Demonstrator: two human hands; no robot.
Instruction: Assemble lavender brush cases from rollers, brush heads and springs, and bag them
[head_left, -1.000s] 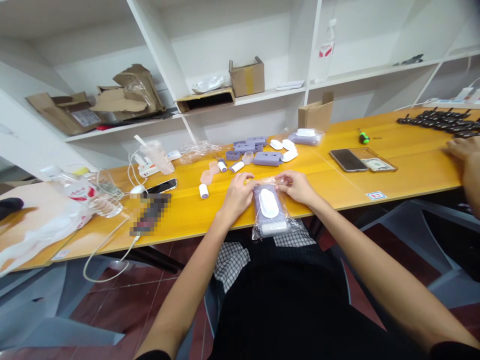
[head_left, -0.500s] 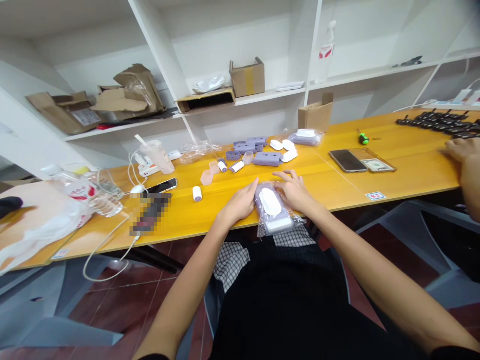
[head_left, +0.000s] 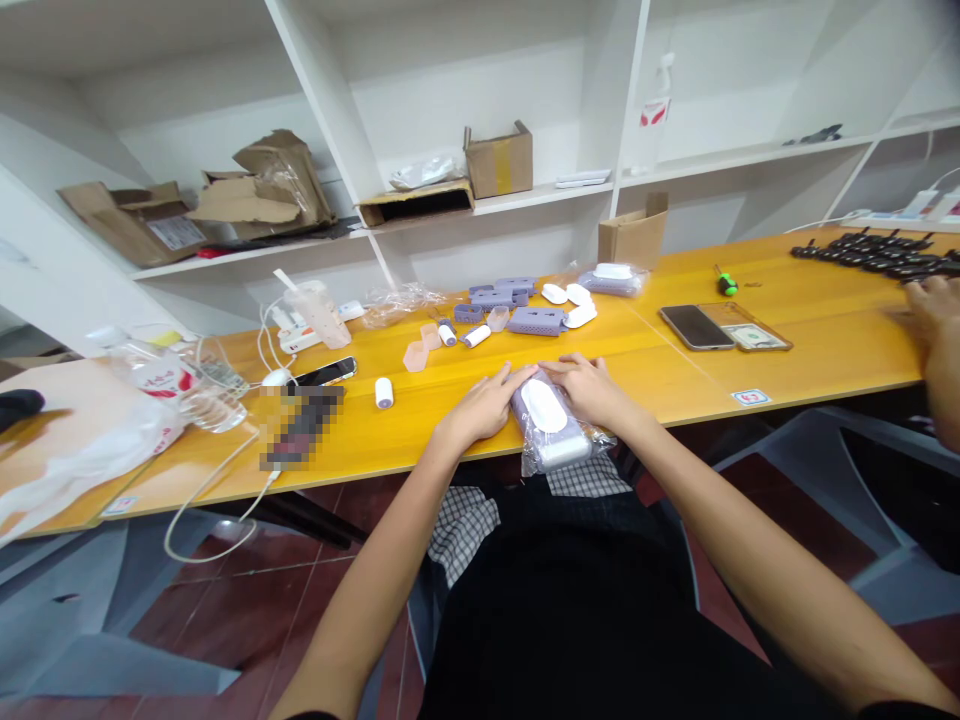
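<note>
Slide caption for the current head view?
Left-hand grip and right-hand grip touching a bagged purple-and-white item, purple parts beyond.

Pack [head_left: 553, 425] in a clear bag [head_left: 531, 460]
A purple body [head_left: 529, 425] with a white oval [head_left: 545, 405] on top and a pale block [head_left: 566, 452] at one end; it lies oval up, slightly aslant, at the near edge of the surface [head_left: 660, 365], block end outward.
</note>
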